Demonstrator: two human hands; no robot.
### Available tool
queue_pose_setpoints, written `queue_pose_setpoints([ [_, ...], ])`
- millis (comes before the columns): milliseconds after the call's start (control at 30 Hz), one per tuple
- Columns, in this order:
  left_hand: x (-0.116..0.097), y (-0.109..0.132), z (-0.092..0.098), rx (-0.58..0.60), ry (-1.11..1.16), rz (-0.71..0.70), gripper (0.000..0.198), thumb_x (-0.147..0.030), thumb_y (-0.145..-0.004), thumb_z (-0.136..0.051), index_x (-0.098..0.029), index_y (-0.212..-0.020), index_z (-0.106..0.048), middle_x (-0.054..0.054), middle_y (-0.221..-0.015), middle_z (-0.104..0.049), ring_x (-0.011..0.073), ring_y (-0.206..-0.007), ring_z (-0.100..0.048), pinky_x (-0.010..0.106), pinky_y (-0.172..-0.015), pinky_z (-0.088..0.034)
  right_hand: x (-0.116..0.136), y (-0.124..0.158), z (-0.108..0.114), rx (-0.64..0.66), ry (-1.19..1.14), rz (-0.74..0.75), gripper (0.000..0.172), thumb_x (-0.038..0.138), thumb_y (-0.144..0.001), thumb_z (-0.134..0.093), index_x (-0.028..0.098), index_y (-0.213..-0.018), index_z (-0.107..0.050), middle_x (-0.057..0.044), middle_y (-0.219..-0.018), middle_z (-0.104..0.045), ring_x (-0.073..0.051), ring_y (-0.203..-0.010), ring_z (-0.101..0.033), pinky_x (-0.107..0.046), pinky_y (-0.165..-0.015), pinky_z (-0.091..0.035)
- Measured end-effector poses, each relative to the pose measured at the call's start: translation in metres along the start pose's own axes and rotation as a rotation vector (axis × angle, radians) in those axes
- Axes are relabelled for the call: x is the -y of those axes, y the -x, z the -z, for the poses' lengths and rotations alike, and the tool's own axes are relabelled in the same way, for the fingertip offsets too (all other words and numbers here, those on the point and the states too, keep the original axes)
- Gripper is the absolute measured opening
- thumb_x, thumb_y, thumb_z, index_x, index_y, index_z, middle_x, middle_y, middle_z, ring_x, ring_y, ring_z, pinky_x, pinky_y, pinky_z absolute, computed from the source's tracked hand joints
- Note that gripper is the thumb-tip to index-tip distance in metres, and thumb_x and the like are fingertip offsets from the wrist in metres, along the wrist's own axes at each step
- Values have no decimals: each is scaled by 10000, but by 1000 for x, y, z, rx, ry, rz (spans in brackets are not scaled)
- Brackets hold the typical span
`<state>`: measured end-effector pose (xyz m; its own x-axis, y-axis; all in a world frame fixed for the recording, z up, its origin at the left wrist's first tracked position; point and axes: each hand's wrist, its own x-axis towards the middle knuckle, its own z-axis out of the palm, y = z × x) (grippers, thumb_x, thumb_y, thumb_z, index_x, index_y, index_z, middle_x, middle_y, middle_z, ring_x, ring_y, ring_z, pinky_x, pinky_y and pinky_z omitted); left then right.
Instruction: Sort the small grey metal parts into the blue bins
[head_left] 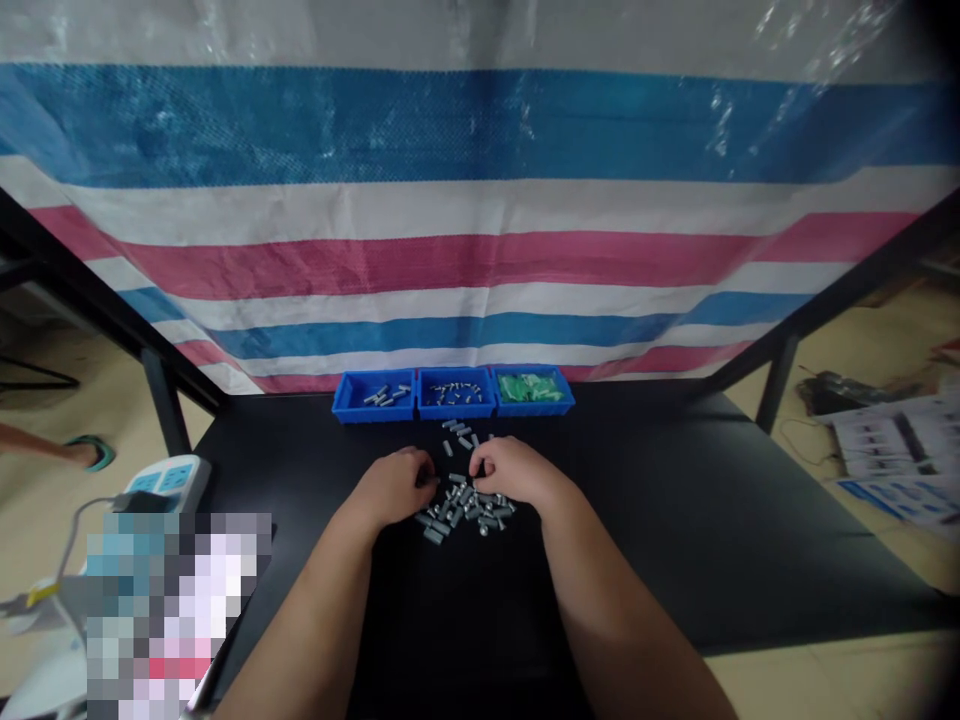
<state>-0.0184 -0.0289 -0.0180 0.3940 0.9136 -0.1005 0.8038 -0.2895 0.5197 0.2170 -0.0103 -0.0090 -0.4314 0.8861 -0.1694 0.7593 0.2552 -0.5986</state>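
Left hand, right hand at grey pins, either grip's closure unclear; printed sheets illegible.

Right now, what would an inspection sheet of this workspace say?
Surface: black table, matt.
Job's things: pile of grey metal parts between the hands; left tray and middle tray hold grey parts, right tray green ones.
Clutter: nothing seen.
Grippers: left hand and right hand curled at the pile; grip contents hidden.
Cables: power strip left of table; cords unclear.
Surroundings: striped tarp behind; printed sheets on floor, right; another person's sandalled foot, left.
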Motion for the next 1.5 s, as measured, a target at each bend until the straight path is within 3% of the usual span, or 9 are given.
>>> queue_pose_setpoints([
  [233,-16,2,-15,-89,-174,-3,178,-311,-904,-565,-198,-964,-689,139,-1041,-651,297,-1002,-607,377,-849,-449,-2,-5,-5,-55,39,30,131,143,-692,-743,263,-742,-760,22,-736,-720,-145,-660,-623,-250,-597,-391],
  [400,-10,-7,-15,-225,3,39,181,-307,-954,-515,-196,-950,-658,126,-912,-690,276,-870,-641,350,-765,-441,3,-5,-5,-152,52,73,102,138,-735,-679,235,-735,-709,5,-759,-719,-153,-685,-621,-256,-619,-391],
  [667,32,-23,1,-825,565,170,272,-466,-865,-674,-201,-927,-669,35,-809,-694,180,-728,-629,256,-661,-457,2,-9,-9,-144,-17,98,123,101,-750,-620,220,-778,-638,40,-635,-656,-124,-587,-560,-234,-578,-342],
  [733,42,-28,3,-888,788,203,354,-498,-814,-720,-179,-962,-682,56,-835,-711,175,-727,-634,239,-611,-466,1,-10,-11,-144,-34,119,124,109,-786,-599,224,-807,-643,47,-622,-643,-117,-563,-546,-230,-573,-338],
  [867,49,-32,4,-848,1170,214,563,-472,-733,-799,-166,-1188,-672,133,-1117,-725,186,-857,-684,233,-633,-513,2,-10,-10,-148,-55,141,114,164,-854,-591,231,-834,-681,36,-654,-656,-113,-559,-543,-231,-573,-343],
  [1000,44,-30,4,-786,1232,153,561,-429,-728,-814,-176,-1210,-677,150,-1264,-675,195,-922,-697,228,-657,-523,3,-10,-10,-160,-73,156,131,196,-882,-599,237,-883,-723,25,-675,-668,-116,-565,-554,-238,-589,-358],
  [1133,38,-28,3,-737,1152,96,417,-436,-752,-792,-155,-1050,-712,112,-1080,-734,158,-800,-678,214,-620,-490,2,-14,-13,-297,-145,200,210,211,-924,-564,255,-1078,-698,18,-749,-681,-130,-623,-581,-240,-619,-394],
  [1267,35,-27,0,-658,991,61,341,-427,-781,-761,-149,-971,-706,55,-836,-724,139,-684,-631,235,-641,-482,-1,-19,-15,-451,-180,280,183,194,-937,-548,238,-1002,-713,-17,-892,-698,-140,-734,-614,-255,-712,-452],
  [1500,23,-19,-8,-407,475,-61,201,-340,-900,-627,-195,-1012,-709,27,-816,-689,166,-724,-630,273,-688,-484,-9,-25,-20,-477,-131,246,173,165,-851,-615,222,-963,-734,-16,-820,-683,-140,-666,-602,-254,-676,-481],
])
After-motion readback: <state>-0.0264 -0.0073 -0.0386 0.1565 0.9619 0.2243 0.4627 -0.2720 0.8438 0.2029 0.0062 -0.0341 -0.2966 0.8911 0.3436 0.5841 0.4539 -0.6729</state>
